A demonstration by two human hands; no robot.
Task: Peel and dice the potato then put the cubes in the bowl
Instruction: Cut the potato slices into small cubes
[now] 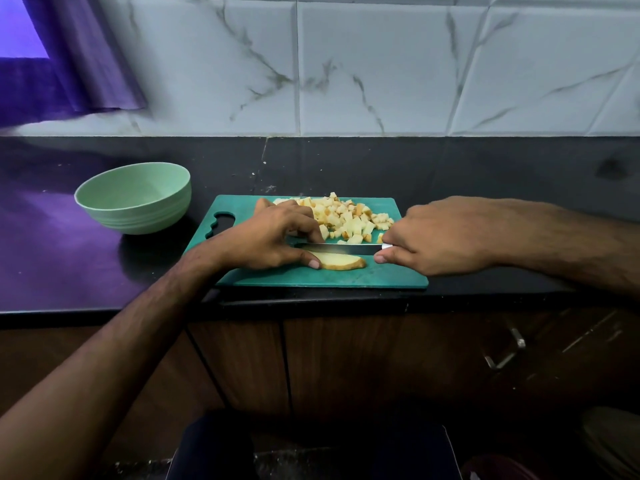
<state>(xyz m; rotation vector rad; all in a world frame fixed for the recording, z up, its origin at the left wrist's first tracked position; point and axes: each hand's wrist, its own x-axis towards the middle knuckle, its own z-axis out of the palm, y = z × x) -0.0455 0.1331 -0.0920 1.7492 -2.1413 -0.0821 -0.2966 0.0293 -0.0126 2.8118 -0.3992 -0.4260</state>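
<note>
A flat potato slice [341,261] lies near the front of the green cutting board [381,277]. My left hand [273,237] holds the slice at its left end, thumb in front and fingers behind. My right hand [446,237] grips the white handle of a knife [341,248], whose blade lies lengthwise along the back edge of the slice. A heap of potato cubes [346,216] sits at the back of the board. The pale green bowl [133,197] stands to the left of the board with nothing visible in it.
The board lies on a dark countertop [502,174] against a tiled wall. Its cut-out handle [221,225] points left, toward the bowl. Below the counter edge are wooden cabinet doors with a metal handle [505,351].
</note>
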